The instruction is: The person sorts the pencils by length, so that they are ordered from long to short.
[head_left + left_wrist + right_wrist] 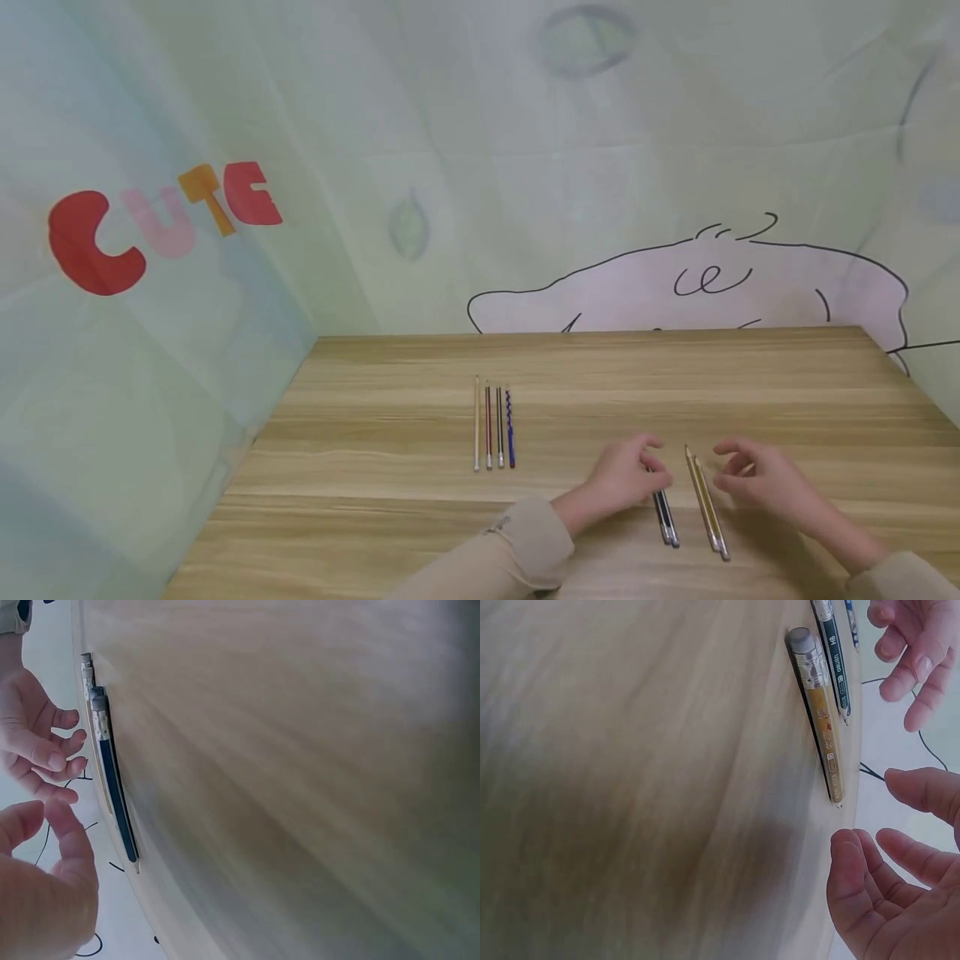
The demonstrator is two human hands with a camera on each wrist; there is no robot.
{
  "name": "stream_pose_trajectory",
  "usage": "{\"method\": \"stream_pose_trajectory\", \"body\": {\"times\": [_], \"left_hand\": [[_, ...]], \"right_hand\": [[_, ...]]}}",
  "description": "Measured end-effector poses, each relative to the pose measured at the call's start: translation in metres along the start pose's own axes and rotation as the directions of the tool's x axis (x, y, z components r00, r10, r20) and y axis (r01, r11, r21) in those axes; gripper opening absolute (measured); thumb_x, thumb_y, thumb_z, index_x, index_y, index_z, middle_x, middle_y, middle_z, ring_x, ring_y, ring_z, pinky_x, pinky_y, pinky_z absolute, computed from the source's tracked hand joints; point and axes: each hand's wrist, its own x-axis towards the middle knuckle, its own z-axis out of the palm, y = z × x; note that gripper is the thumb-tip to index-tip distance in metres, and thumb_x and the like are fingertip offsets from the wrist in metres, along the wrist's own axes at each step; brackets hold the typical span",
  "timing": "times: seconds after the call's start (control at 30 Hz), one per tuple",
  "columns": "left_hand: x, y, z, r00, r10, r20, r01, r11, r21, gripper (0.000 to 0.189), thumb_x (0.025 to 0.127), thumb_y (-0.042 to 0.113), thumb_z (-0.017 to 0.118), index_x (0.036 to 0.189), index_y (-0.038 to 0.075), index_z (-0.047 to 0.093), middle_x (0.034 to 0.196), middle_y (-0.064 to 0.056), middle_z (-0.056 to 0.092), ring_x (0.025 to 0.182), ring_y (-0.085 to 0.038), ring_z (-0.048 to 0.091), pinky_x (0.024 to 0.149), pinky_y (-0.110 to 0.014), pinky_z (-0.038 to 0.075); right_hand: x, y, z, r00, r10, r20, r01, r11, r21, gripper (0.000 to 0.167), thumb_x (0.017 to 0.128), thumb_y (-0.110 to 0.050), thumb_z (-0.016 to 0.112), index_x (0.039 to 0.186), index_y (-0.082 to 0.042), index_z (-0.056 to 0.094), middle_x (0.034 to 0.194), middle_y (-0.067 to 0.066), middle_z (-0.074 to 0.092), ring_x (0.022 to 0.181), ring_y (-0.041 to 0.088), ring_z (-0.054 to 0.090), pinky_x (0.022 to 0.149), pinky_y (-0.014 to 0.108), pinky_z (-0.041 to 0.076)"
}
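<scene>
Over the upper end of the dark pencils (663, 515) hovers my left hand (622, 477), fingers loosely bent and holding nothing. A gap shows between that hand and the dark pencil (114, 780) in the left wrist view. Just right of the yellow pencils (707, 504) is my right hand (768, 483), its fingers loosely curved and holding nothing. Dark and yellow pencils each look like a close pair in the head view. In the right wrist view the yellow pencil (825, 739) lies flat, eraser toward the camera, beside the dark green pencil (835, 656) marked HB.
Left of my hands, a row of pencils lies side by side on the wooden table (375, 417): a pale one (476, 425), a dark red one (489, 429), a black one (500, 429) and a blue patterned one (511, 429). A printed cloth backdrop (360, 208) stands behind the table.
</scene>
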Motion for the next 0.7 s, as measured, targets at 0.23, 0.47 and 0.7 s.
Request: {"method": "stream_pose_trajectory", "body": {"times": [0.23,0.47,0.7], "left_hand": [[0.001,0.003,0.006,1.000,-0.004,0.026,0.003,0.999,0.032,0.039,0.076,0.011,0.065,0.113,0.012,0.055,0.089,0.002,0.065,0.053,-0.006,0.054,0.047,-0.016,0.045],[0.005,0.004,0.013,1.000,0.008,0.029,-0.009,0.999,0.050,0.038,0.076,0.011,0.065,0.113,0.013,0.056,0.091,0.003,0.065,0.055,-0.004,0.055,0.048,-0.015,0.045],[0.007,0.005,0.020,1.000,0.012,0.014,-0.013,0.995,0.100,0.039,0.075,0.013,0.066,0.113,0.015,0.057,0.091,0.003,0.066,0.063,-0.002,0.057,0.054,-0.013,0.045]], "right_hand": [[0.002,0.001,0.002,1.000,-0.005,0.010,0.005,1.000,0.017,0.049,0.074,-0.016,0.067,0.113,0.008,0.049,0.082,0.010,0.060,0.067,0.010,0.057,0.056,0.022,0.049],[0.002,0.002,0.003,1.000,-0.014,0.009,0.013,0.999,0.034,0.050,0.074,-0.016,0.067,0.113,0.009,0.049,0.081,0.010,0.060,0.065,0.009,0.057,0.054,0.023,0.049],[0.001,0.001,0.007,0.999,-0.021,0.030,0.018,0.997,0.078,0.049,0.075,-0.014,0.066,0.113,0.009,0.047,0.080,0.010,0.060,0.061,0.009,0.055,0.051,0.025,0.048]]}}
